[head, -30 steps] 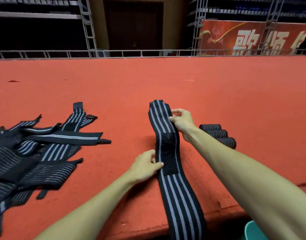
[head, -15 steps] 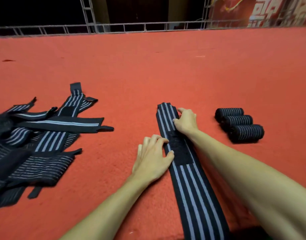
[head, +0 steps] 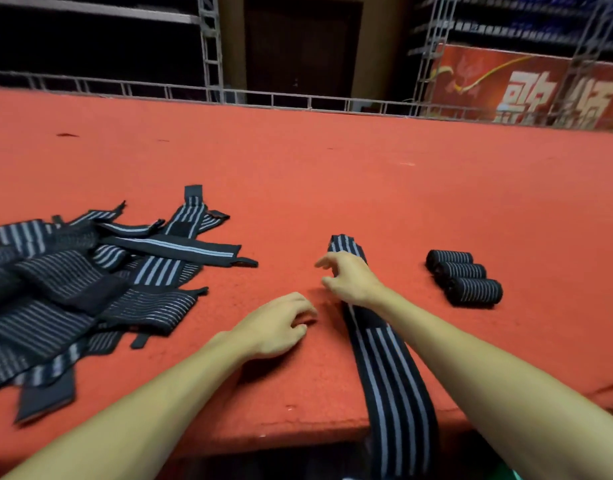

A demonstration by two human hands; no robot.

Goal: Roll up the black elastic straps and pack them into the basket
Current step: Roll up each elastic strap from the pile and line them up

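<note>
A long black elastic strap with grey stripes (head: 388,368) lies flat on the red table (head: 332,174), and its near end hangs over the front edge. My right hand (head: 351,280) rests on the strap's far part, fingers spread and pointing left. My left hand (head: 280,325) sits on the table just left of the strap, fingers loosely curled and holding nothing. Three rolled straps (head: 466,280) lie side by side to the right. A pile of unrolled straps (head: 90,282) covers the left side. No basket is clearly in view.
The table's front edge (head: 263,434) runs close below my forearms. A sliver of something teal (head: 511,474) shows under the edge at the bottom right. A metal railing (head: 298,98) borders the far side of the table.
My left hand has come off the strap and moved a little left, with its fingers now curled. My right hand has shifted across the strap with its fingers spread. The view has tilted up.
</note>
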